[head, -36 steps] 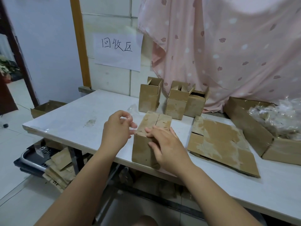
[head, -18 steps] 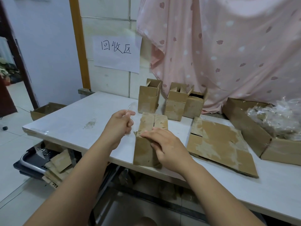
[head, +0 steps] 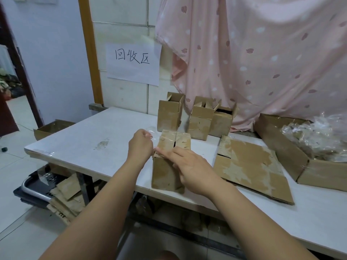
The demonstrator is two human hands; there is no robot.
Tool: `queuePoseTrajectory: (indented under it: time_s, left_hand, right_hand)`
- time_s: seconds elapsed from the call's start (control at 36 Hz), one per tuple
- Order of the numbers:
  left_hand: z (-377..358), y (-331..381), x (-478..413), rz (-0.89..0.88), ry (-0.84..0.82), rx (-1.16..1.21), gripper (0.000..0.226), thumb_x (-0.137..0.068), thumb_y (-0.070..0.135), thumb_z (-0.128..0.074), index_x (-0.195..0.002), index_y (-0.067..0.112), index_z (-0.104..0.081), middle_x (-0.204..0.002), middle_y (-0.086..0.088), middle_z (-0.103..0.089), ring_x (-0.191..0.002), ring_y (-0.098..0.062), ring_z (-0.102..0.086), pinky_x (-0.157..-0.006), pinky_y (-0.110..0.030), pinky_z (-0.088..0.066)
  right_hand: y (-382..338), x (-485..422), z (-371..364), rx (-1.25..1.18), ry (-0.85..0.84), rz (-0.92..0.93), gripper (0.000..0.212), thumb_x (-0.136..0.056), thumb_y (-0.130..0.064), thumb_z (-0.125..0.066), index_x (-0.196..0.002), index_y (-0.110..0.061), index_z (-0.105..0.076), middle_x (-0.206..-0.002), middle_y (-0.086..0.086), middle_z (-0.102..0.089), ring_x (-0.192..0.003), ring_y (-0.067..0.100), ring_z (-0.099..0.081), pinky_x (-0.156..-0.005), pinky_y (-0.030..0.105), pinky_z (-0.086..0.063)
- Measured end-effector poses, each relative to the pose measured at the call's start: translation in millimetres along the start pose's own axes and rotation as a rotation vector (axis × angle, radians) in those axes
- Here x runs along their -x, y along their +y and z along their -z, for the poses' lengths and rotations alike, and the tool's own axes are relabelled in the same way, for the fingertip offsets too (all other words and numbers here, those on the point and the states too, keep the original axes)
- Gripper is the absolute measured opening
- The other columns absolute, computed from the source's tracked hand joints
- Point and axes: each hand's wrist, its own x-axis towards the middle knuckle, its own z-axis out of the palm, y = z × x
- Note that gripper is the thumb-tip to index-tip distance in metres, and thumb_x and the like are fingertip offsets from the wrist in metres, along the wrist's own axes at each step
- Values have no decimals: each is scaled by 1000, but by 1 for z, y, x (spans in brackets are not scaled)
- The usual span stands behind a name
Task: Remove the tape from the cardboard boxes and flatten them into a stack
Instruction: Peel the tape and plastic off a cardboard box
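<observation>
A small brown cardboard box stands near the front edge of the white table. Its top flaps are closed, with clear tape lying partly across them. My left hand sits just left of the box top and pinches the loose end of that tape. My right hand rests on the box's near top edge with fingers stretched out, holding it down. A stack of flattened cardboard lies to the right of the box.
Three open small boxes stand at the back by a pink curtain. A large carton at right holds crumpled clear tape. Cardboard scraps and a dark tray lie under the table at left.
My left hand has drawn the tape up and leftward off the box top. My right hand stays pressed on the box. The camera has tilted slightly.
</observation>
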Motion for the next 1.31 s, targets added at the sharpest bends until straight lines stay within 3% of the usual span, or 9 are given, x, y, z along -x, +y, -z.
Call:
queuePoseTrajectory:
  time_s: [0.19, 0.28, 0.39, 0.58, 0.72, 0.83, 0.92, 1.08, 1.31]
  left_hand:
    - [44, 18, -18, 303, -222, 380, 15, -90, 10, -39, -83, 11, -53, -48, 3, -27, -35, -9, -19, -37, -15, -14]
    - [52, 20, -15, 296, -372, 434, 25, -91, 24, -36, -85, 8, -53, -53, 4, -21, -36, -8, -16, -37, -15, -14]
    - [56, 22, -10, 357, -510, 657, 45, -88, 42, -40, -101, 5, -60, -54, 5, -19, -39, -8, -16, -40, -18, -15]
    - [45, 31, 1, -85, -251, -14, 39, -81, 35, -72, -89, -2, -65, -73, -7, -46, -52, -13, -33, -51, -24, -28]
    - [43, 45, -5, -74, -117, 121, 28, -97, 32, -46, -96, 8, -60, -96, -4, -59, -85, -16, -55, -75, -30, -44]
    - [42, 48, -4, 6, -244, 359, 31, -102, 33, -31, -98, 9, -50, -87, -8, -69, -83, -19, -67, -79, -32, -49]
    - [38, 46, -5, -48, -226, 229, 30, -100, 41, -36, -95, 15, -49, -81, -5, -57, -79, -18, -63, -80, -36, -51]
    - [33, 32, -11, -261, -255, -499, 79, -74, 50, -73, -133, 18, -31, -134, -5, -36, -98, -20, -47, -78, -27, -39]
    - [24, 35, -31, -269, -325, -990, 46, -97, 46, -40, -113, 7, -57, -101, -11, -57, -92, -25, -54, -71, -28, -37]
  right_hand:
    - [0, 5, 12, -149, -35, -76, 59, -87, -8, -42, -137, -40, -41, -119, -11, -42, -110, 10, -40, -88, 33, -41]
    - [-6, 5, 7, -156, 37, -96, 40, -87, -38, -52, -127, -38, -47, -115, -13, -45, -108, 10, -44, -90, 33, -41]
    - [-11, 0, -10, -174, 207, -147, 57, -73, -72, -43, -107, -27, -55, -100, -13, -45, -90, 7, -37, -93, 33, -34]
    - [-14, -3, -17, -256, 347, -235, 23, -70, -42, -51, -88, -28, -48, -87, -16, -43, -85, 8, -40, -100, 38, -33]
    - [-6, 0, -9, -310, 255, -291, 57, -67, -36, -41, -122, -38, -56, -91, -17, -31, -90, 0, -27, -117, 41, -7]
    - [-1, -2, -8, -350, 266, -289, 40, -77, -41, -54, -116, -38, -62, -107, -13, -36, -105, 4, -29, -113, 38, -19]
    - [4, -4, -10, -364, 246, -282, 28, -81, -46, -64, -106, -35, -62, -125, -15, -37, -127, 8, -25, -111, 36, -24]
    - [11, -4, -4, -407, 141, -206, 24, -82, -37, -67, -106, -34, -61, -120, -22, -37, -124, 3, -24, -97, 19, -20]
    - [16, -6, -3, -369, 126, -175, 36, -84, -39, -65, -118, -40, -54, -121, -23, -36, -124, 3, -24, -99, 21, -21]
